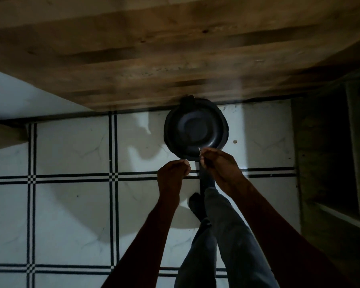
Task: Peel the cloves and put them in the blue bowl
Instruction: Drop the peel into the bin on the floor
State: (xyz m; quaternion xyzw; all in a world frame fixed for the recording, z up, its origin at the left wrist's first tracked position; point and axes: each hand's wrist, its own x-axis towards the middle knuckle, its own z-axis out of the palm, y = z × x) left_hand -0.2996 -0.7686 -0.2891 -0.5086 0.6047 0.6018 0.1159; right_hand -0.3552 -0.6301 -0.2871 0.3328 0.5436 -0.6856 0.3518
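Presently the right hand (213,163), pinching a pale sliver (199,151), sits over the bowl (195,132) rim, nearer than the left hand (173,173), whose fingers are curled on something unseen.

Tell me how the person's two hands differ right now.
The right hand reaches over the near rim of the dark round bowl and pinches a thin pale sliver; the left hand stays short of the bowl, above the tiled floor, fingers curled on something small and pale. Both are bare and close together.
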